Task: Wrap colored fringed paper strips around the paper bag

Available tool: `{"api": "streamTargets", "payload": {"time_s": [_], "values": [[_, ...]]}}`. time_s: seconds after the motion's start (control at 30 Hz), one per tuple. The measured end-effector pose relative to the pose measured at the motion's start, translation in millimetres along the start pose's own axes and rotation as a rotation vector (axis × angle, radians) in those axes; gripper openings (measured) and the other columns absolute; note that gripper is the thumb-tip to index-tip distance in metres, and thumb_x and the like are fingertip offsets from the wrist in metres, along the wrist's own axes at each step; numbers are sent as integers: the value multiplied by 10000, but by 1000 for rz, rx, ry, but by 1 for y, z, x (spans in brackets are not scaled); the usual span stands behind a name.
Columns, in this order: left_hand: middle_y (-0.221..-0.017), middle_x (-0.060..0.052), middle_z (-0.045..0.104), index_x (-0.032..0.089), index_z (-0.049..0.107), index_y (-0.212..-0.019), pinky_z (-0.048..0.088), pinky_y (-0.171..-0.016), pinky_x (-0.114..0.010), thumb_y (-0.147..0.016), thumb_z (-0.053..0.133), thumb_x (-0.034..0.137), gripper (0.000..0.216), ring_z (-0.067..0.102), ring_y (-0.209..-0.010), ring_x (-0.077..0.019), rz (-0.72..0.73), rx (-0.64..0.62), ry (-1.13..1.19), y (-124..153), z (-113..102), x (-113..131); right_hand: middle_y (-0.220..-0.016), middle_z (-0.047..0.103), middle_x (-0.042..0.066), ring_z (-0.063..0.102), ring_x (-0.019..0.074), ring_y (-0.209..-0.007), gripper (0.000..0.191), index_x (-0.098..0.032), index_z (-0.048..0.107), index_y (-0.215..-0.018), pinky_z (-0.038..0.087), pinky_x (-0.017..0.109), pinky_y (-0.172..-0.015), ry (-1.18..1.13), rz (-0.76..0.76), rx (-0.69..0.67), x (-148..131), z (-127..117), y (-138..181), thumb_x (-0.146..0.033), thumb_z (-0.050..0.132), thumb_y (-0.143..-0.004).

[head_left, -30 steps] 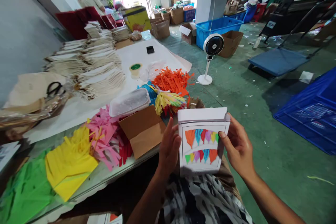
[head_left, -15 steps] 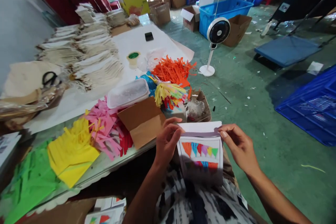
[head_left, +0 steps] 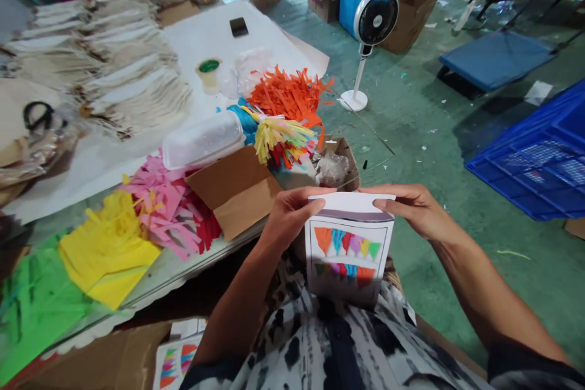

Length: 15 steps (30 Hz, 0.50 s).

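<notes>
Held before my lap is a white printed card packet [head_left: 350, 250], with pictures of colourful tassel garlands on its face and a white flap along its top. My left hand [head_left: 295, 210] pinches the flap's left end between thumb and fingers. At the right end, my right hand [head_left: 409, 207] grips it the same way. Whether anything is inside the packet cannot be seen. Close to my left hand stands an open brown cardboard box [head_left: 247, 210]. Similar printed cards [head_left: 176, 359] lie at the lower left in a cardboard carton [head_left: 105, 356].
Green [head_left: 41, 304], yellow [head_left: 109, 250] and pink fringed paper [head_left: 159, 201] lie along the table's near edge. Beyond are a plastic tub [head_left: 203, 137], a mixed tassel bunch [head_left: 281, 137] and orange strips [head_left: 287, 94]. A fan [head_left: 375, 17] and blue crate [head_left: 534, 158] stand on the floor.
Both thumbs now press on the packet's flap from the front, and the flap bends toward me. The camera view has tilted down, shifting the table upward and left.
</notes>
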<state>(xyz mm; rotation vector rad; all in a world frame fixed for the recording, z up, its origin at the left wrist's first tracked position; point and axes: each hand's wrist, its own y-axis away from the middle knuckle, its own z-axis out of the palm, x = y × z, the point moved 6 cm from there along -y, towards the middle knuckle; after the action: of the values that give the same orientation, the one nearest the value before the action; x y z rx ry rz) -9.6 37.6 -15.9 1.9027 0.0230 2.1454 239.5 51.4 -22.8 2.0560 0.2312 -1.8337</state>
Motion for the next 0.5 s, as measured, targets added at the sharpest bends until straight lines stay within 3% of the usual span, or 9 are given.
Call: {"api": "streamTargets", "payload": {"time_s": [0.2, 0.3, 0.4, 0.5], "values": [[-967, -83, 843, 195, 868, -1034, 522, -681, -264, -797, 812, 356, 291, 724, -785, -196, 13, 53, -44, 3, -2, 1, -1138, 822, 40, 757, 259, -1025, 283, -318, 849, -1104, 627, 383, -887, 100, -63, 14, -4, -2, -6, -471, 794, -872], [-908, -64, 833, 189, 869, -1001, 519, -654, -258, -778, 822, 381, 297, 718, -750, -190, 3, -13, -148, -2, 2, 8, -1071, 830, 47, 762, 236, -925, 312, -291, 854, -1087, 638, 348, -790, 62, -18, -23, -11, 7, -10, -472, 823, -834], [-883, -37, 823, 197, 868, -941, 522, -677, -259, -769, 815, 348, 235, 728, -782, -200, 64, -116, -389, -23, 4, 26, -989, 828, 42, 740, 197, -803, 336, -277, 851, -1090, 614, 298, -684, 25, 16, -105, -23, 15, -25, -457, 844, -806], [-850, -32, 815, 197, 875, -941, 502, -671, -262, -819, 738, 333, 228, 722, -778, -204, 158, -175, -610, -61, 0, 48, -839, 798, 25, 670, 148, -650, 381, -257, 845, -1108, 550, 253, -566, 77, 8, -122, -30, 9, -59, -485, 834, -803]]}}
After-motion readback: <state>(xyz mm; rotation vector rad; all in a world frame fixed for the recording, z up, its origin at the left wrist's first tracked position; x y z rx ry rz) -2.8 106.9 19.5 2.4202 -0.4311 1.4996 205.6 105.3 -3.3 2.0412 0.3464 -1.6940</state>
